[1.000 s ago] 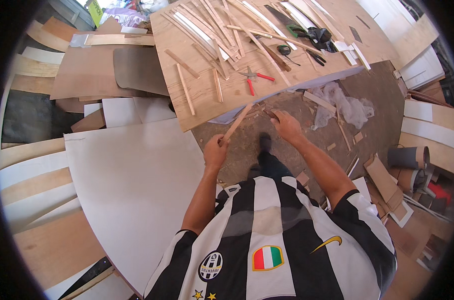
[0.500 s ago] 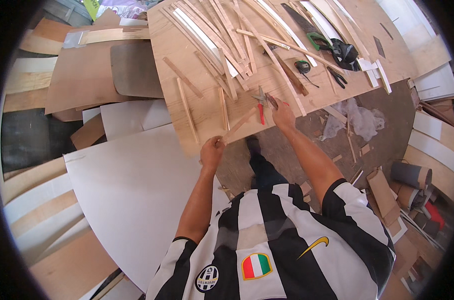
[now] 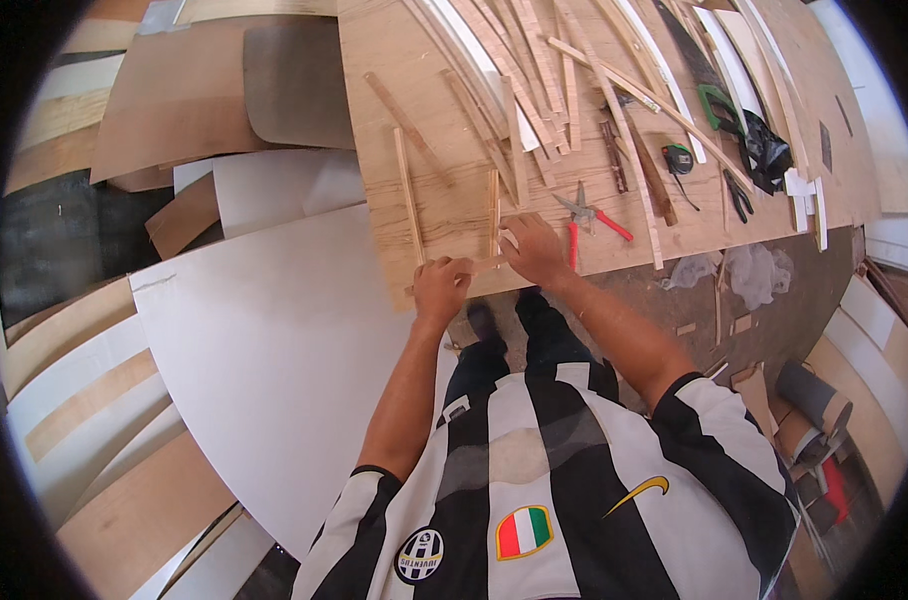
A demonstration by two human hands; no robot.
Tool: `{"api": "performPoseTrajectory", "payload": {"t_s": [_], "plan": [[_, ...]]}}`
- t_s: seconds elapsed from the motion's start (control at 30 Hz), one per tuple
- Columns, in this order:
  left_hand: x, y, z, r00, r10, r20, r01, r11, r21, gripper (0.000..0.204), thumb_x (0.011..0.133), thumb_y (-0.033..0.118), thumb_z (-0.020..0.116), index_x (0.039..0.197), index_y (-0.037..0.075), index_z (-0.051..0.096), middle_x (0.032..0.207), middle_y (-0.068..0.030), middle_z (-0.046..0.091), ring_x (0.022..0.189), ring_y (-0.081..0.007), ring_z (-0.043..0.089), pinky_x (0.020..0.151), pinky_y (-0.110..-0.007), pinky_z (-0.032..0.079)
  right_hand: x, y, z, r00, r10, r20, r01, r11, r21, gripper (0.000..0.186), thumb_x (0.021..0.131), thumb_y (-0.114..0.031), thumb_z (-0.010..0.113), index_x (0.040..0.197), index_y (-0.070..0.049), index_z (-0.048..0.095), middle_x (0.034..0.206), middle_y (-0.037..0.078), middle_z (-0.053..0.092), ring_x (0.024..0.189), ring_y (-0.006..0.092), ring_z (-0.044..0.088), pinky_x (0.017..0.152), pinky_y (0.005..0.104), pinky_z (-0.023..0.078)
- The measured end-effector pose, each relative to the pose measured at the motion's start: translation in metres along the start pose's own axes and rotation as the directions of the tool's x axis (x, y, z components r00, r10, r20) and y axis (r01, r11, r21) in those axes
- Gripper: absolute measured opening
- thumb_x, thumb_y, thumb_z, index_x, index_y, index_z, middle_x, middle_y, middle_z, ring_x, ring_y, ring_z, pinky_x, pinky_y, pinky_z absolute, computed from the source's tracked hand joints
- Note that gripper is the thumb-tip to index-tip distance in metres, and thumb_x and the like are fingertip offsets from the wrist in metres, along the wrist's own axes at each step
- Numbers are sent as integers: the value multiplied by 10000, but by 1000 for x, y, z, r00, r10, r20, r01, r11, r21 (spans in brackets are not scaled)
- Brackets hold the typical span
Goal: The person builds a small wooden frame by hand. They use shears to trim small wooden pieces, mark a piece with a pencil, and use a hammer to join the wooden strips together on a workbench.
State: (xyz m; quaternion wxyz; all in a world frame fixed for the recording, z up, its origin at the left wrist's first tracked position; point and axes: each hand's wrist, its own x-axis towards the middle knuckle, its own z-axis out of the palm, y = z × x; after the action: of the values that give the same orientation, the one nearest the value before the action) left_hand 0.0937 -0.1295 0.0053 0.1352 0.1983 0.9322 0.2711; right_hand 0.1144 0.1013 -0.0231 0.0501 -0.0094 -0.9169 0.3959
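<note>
A thin, narrow wooden strip [image 3: 488,264] stretches between my hands at the near edge of the wooden worktable [image 3: 454,215]. My left hand [image 3: 442,288] is closed around its left end. On the right part of the strip, my right hand [image 3: 534,248] has its fingers bent round it. Just right of that hand lie red-handled snips [image 3: 582,215], handles spread apart. A dark reddish-brown stick-like object [image 3: 614,157] rests beyond the snips. Short wooden strips [image 3: 410,195] lie on the tabletop beyond my left hand.
Long strips [image 3: 534,65] cover the table's far side. Farther right are a tape measure [image 3: 677,158], black pliers [image 3: 739,195] and a green-handled saw [image 3: 716,105]. A large white sheet [image 3: 284,370] stands at the left. Plastic film [image 3: 759,273] and offcuts lie on the floor.
The dark reddish-brown object has left my right hand and lies on the table. My right hand has moved left onto the wooden strip, which my left hand still holds. The view has shifted.
</note>
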Motion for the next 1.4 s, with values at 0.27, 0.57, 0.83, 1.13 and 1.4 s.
{"api": "performPoseTrajectory", "payload": {"t_s": [0.27,0.57,0.83,1.13,1.4], "plan": [[-50,-40,-2,985,-67,160,72,997,-27,239,808,213,816,1030,134,772,897,-108,707,908,-356,682,799,-478,534,0,-21,48,911,409,42,-379,875,-300,415,811,-357,775,1081,-87,613,999,144,702,1009,366,672,837,507,528],[-87,-77,2,990,53,131,-31,985,-168,266,812,227,821,1049,116,771,939,-134,718,894,-382,687,778,-484,537,-7,2,71,761,649,-26,-634,734,-242,484,807,-391,788,1124,-79,598,1008,195,724,988,392,706,838,520,559],[-88,-86,-6,995,54,85,-35,976,-214,246,831,207,803,1051,103,769,955,-142,706,909,-372,690,790,-468,544,-21,-36,58,838,459,-295,-539,783,-312,461,824,-364,790,1155,-76,649,1016,164,717,996,378,698,832,521,554],[-59,-67,-4,983,185,-10,-180,940,-290,268,801,169,822,1046,82,755,987,-116,703,922,-359,683,794,-451,550,-71,-68,48,910,-40,413,94,989,-112,374,830,-282,796,1124,-84,676,1041,139,698,1018,373,667,867,495,530],[-49,-106,-5,968,178,-176,-200,973,-117,403,754,195,880,1111,60,750,1062,-122,716,1046,-335,651,869,-445,539,-68,-19,27,987,-41,154,65,986,-155,217,812,-150,786,991,-78,687,1001,140,672,988,377,653,839,488,530]]}}
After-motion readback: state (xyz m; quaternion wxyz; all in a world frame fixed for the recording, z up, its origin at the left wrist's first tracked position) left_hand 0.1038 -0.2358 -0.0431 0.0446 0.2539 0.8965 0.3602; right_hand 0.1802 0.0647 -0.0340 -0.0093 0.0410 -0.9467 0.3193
